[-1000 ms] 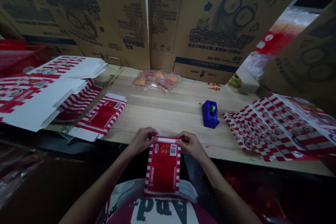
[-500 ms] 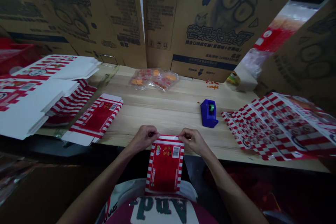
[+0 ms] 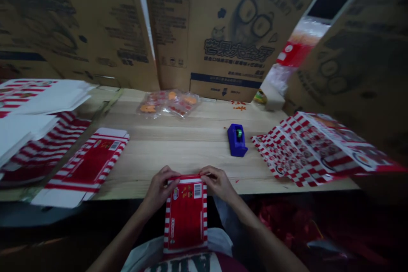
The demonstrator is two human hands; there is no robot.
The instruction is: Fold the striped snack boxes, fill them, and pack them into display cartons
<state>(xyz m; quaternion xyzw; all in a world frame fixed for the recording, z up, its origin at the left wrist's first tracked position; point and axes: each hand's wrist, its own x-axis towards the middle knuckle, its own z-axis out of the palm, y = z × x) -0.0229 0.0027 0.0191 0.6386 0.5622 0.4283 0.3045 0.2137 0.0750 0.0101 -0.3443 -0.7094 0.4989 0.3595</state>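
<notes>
A red carton with red-and-white striped edges and a barcode [image 3: 186, 216] lies against my front, its far end at the table's near edge. My left hand [image 3: 162, 187] pinches the carton's far left corner between thumb and fingers. At the far right corner, my right hand [image 3: 216, 182] grips the same end with its fingertips. Along this end the top flap looks folded down. Another flattened carton of the same print [image 3: 95, 159] rests on the table to the left, beyond my left hand.
A blue tape dispenser [image 3: 236, 141] stands right of centre. Clear packets with orange and red pieces [image 3: 170, 103] lie at the back. Stacked white-and-red cartons [image 3: 28, 129] fill the left, striped printed sheets [image 3: 312, 146] the right. Large cardboard boxes [image 3: 223, 29] wall off the back.
The view has turned, so the table's things sit further left. My left thumb now lies over the carton's top corner, and the white strip at its far end is narrower.
</notes>
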